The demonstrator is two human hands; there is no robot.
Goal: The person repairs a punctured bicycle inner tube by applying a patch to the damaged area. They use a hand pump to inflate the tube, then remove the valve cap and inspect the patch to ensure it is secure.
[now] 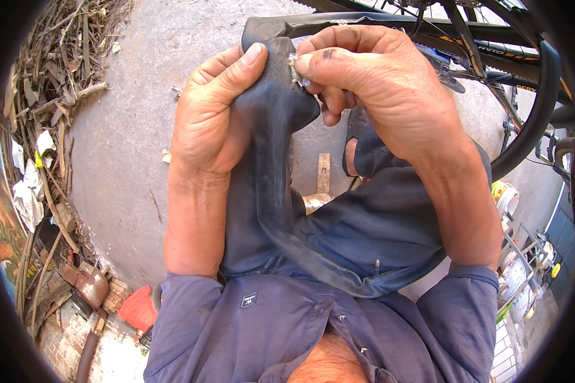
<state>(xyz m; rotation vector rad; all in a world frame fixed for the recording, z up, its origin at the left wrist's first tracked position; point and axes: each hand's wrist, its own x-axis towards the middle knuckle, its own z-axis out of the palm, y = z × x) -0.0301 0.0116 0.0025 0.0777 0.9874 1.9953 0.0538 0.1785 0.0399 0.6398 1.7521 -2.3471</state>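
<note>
A black bicycle inner tube (275,166) lies over my raised knee and runs down across my lap, where its valve stem (377,265) sticks up. My left hand (214,112) is wrapped round the tube at the knee, with the thumb pressed on top. My right hand (390,89) pinches a small piece of shiny, see-through film (304,83) between thumb and fingertips. That film touches the tube's edge beside a pale, roughened spot (293,66). The fingers partly hide where film and rubber meet.
A bicycle (476,51) fills the upper right, with a loose black tyre (540,121) hanging beside it. Dry sticks (54,96) are heaped at the left. A wooden handle (324,172) shows between my legs, and a red object (138,308) lies at the lower left.
</note>
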